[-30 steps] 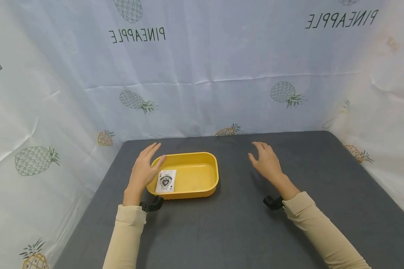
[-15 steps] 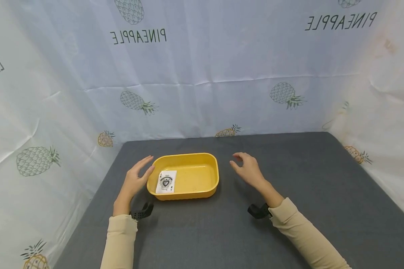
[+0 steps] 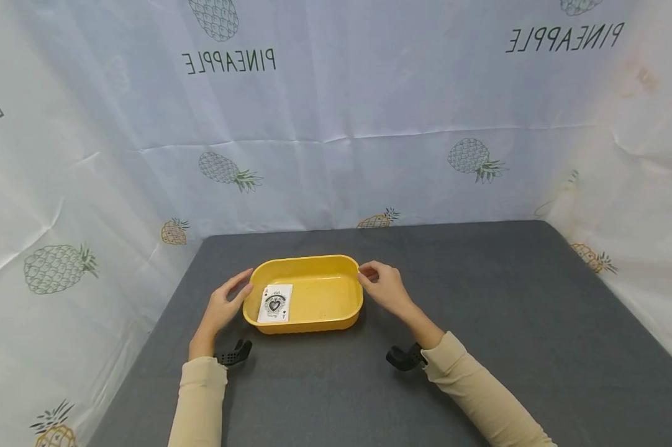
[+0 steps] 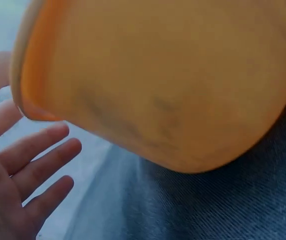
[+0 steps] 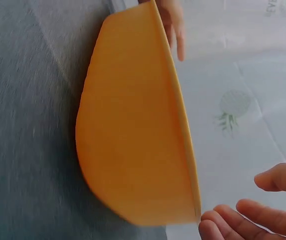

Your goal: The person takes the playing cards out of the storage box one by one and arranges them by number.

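In the head view a yellow plastic tray [image 3: 326,299] lies on the dark tabletop. Face up at its left end is a small stack of white playing cards [image 3: 274,303], an ace on top. My left hand [image 3: 220,310] is at the tray's left end, thumb near the rim; in the left wrist view its fingers [image 4: 42,167] are spread and extended beside the tray's outer wall. At the right end is my right hand [image 3: 387,292]. From the right wrist, its thumb [image 5: 277,177] stands apart from the fingers, and the fingertips [image 5: 213,222] meet the rim's edge.
Dark grey cloth covers the table [image 3: 481,298]. White curtains [image 3: 336,93] printed with pineapples hang behind it and along both sides. A black wrist camera mount [image 3: 235,352] sits at the left wrist, another mount [image 3: 405,358] at the right.
The right hand has come leftward and lower to the tray's right end. My left hand has drawn back from above the tray to its left end. Tray and cards look unmoved.
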`<state>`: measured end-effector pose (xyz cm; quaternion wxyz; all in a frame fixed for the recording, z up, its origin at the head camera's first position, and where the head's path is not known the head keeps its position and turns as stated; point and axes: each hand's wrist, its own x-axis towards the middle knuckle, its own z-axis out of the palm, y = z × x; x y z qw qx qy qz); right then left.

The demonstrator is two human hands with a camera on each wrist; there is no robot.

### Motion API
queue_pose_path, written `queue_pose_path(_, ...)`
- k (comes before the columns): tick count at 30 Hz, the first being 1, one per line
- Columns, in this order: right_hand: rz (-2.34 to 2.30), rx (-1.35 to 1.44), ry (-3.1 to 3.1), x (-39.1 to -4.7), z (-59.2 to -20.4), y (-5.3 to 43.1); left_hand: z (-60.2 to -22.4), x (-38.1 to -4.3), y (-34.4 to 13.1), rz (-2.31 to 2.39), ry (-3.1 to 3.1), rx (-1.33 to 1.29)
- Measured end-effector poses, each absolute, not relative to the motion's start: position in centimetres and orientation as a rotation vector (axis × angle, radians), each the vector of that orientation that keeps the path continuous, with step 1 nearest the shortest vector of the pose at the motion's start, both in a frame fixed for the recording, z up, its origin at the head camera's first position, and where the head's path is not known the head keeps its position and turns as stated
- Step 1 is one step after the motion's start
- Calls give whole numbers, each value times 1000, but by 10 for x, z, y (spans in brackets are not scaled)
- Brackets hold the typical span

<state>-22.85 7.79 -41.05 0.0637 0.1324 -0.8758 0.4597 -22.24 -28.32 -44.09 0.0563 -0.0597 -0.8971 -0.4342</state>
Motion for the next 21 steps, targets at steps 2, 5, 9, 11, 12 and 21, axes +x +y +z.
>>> queue_pose_path(2,1402,389,-2646,-228,-410,71,-444,-224,-284,-1320,-2717,-179)
queue_pose_path(5,1436,383,-2630,-227,-408,61,-450,-227,-285,-1402,-2666,-216)
queue_pose_path(9,1499,419,-2616,-224,-405,46,-459,-230,-285,-1581,-2559,-282)
queue_pose_path(11,1531,448,-2625,-224,-405,38,-464,-231,-285,-1623,-2526,-284)
queue_pose_path(12,1542,463,-2634,-224,-406,34,-466,-231,-285,-1637,-2517,-282)
queue_pose_path(21,1659,535,-2728,-229,-413,10,-472,-234,-285,-1688,-2534,-269)
